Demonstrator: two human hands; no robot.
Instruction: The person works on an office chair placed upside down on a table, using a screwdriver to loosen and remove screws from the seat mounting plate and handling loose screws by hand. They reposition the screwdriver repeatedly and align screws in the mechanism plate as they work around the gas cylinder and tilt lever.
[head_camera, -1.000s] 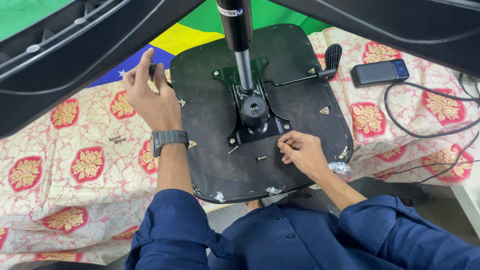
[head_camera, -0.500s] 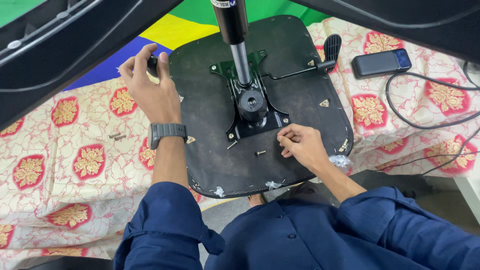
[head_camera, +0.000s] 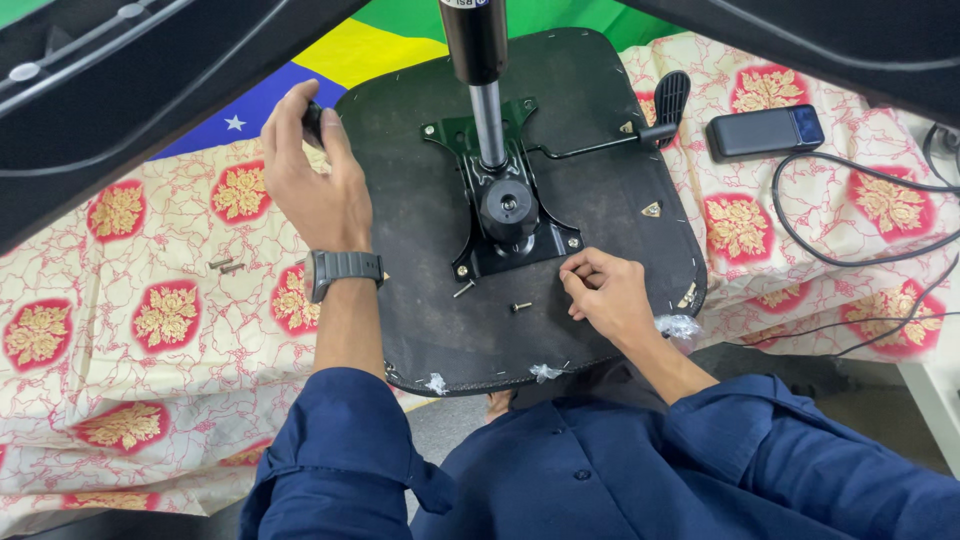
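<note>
The left hand (head_camera: 305, 175) is closed over the upper left edge of the upturned chair seat base (head_camera: 430, 280), its fingers curled around a small dark part there that cannot be made out; a dark wristwatch (head_camera: 343, 271) sits on that wrist. The right hand (head_camera: 608, 296) rests on the seat base near its lower right edge, fingertips pinched together just beside the lower right corner of the black metal mounting plate (head_camera: 505, 215) (whether they grip a screw cannot be told). Two loose bolts (head_camera: 521, 307) lie on the bare seat surface just below the plate, between the two hands. From the middle of the plate a gas-lift column (head_camera: 485, 100) rises toward the camera, and a thin lever with a black paddle handle (head_camera: 670, 98) runs out from the plate to the seat's upper right edge. The seat lies on a table covered with a cream cloth with red and gold medallions (head_camera: 150, 320). Beyond the seat's right edge lie a dark rectangular power bank (head_camera: 765, 131) and black cables (head_camera: 850, 250). A green, yellow and blue fabric (head_camera: 350, 50) shows at the seat's far edge.
</note>
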